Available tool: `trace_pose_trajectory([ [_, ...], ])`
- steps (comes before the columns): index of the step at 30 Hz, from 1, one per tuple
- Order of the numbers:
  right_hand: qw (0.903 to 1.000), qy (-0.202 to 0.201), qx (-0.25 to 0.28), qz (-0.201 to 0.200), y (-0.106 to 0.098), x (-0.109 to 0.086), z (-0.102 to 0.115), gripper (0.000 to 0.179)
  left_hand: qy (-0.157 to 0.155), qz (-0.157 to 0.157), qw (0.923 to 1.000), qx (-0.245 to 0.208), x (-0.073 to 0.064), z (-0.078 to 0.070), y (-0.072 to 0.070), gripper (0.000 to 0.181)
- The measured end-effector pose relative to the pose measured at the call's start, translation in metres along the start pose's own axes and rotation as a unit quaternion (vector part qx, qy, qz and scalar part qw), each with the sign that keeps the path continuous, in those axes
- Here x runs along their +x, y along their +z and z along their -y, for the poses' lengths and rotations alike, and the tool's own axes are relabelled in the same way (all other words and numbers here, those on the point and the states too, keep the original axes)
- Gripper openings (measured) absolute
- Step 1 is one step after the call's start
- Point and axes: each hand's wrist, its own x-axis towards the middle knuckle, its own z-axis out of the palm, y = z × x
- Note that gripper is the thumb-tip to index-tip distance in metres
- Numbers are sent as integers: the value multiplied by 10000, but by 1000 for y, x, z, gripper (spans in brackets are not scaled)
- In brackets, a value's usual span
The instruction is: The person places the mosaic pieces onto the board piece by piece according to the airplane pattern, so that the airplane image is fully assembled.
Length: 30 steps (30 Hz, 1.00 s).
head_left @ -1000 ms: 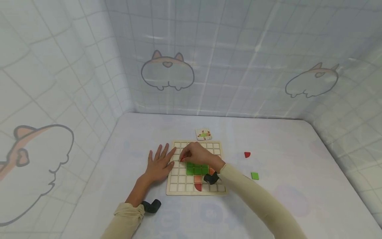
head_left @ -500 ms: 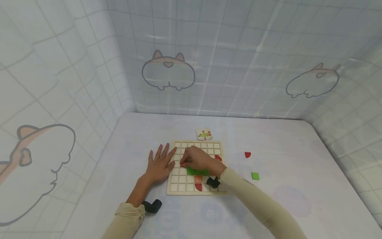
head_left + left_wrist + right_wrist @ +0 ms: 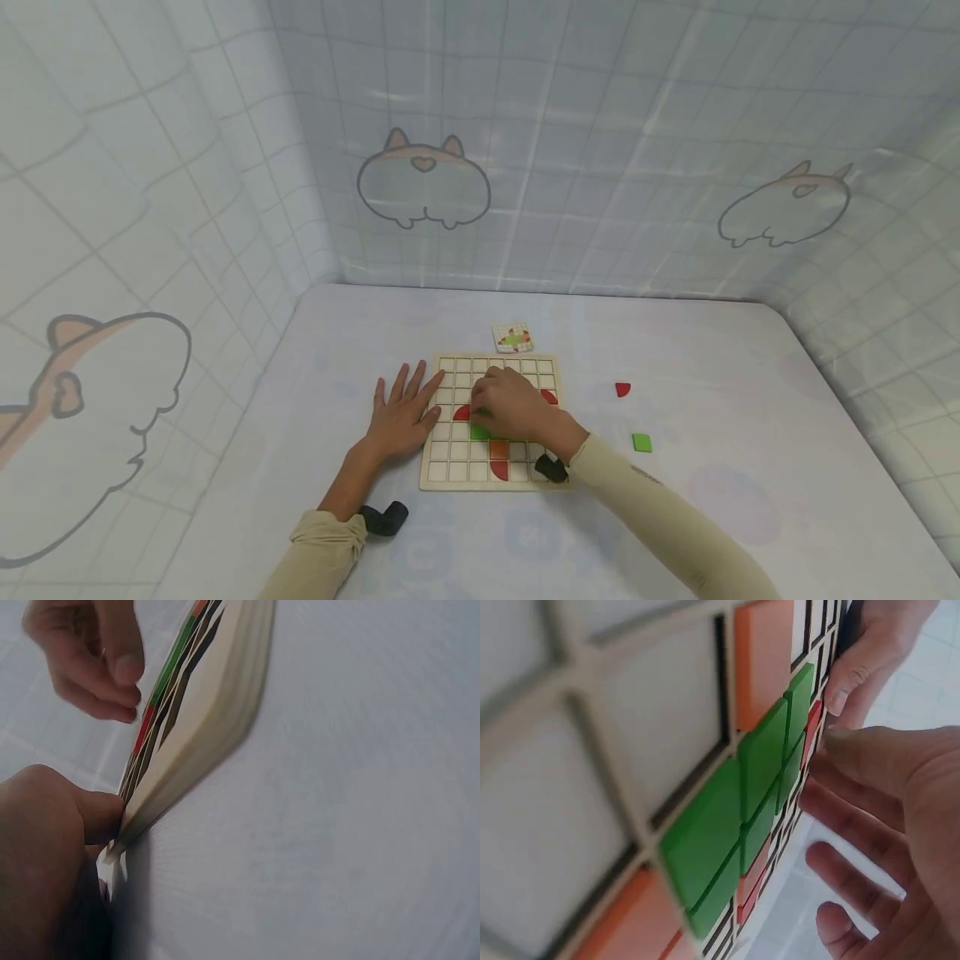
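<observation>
My left hand (image 3: 401, 421) lies spread at the left side of a wooden grid board (image 3: 450, 486), its thumb and index fingertip reaching onto the edge. Just above the middle of the board is my right hand (image 3: 513, 408), fingers loosely bent with nothing between them. A red quarter-circle tile (image 3: 462, 412) sits in a cell left of those fingers. In the right wrist view, a block of green square tiles (image 3: 701, 832) fills the central cells, with an orange tile (image 3: 763, 664) beside it. The right hand partly hides these tiles in the head view.
A small pattern card (image 3: 513, 337) lies behind the board. To the right are a loose red quarter-circle (image 3: 622, 389) and a loose green square (image 3: 642, 442). Black wrist cameras, such as the left one (image 3: 386, 518), sit at both wrists. Curtain-like walls (image 3: 600, 167) enclose the table.
My right hand held the red quarter-circle tile, lowered it into a left-hand cell and let go. It has since shifted right, uncovering the tile. The left hand stays put.
</observation>
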Motion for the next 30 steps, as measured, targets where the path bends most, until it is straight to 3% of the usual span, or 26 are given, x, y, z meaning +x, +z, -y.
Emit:
trace_pose_trajectory([
  [6,9962,572,552,-350,-8,-38,-6,7,-86,127,9997,192,1,-1,-2,58],
  [11,9865,1385,834,-261,-10,-79,-19,5,-90,106,9996,229,0,-2,-3,58],
  [16,9753,2106,659,-126,-18,-121,-30,11,-53,113,9997,219,2,-2,-1,57],
  [22,9638,2642,365,-47,-30,-169,-47,24,-97,106,9996,252,3,1,4,59],
  [27,9494,3022,810,263,-40,-197,-58,31,-118,94,9996,248,4,4,8,59],
  [30,9489,2938,1120,264,-44,-206,-64,29,-122,73,9997,208,4,4,8,59],
])
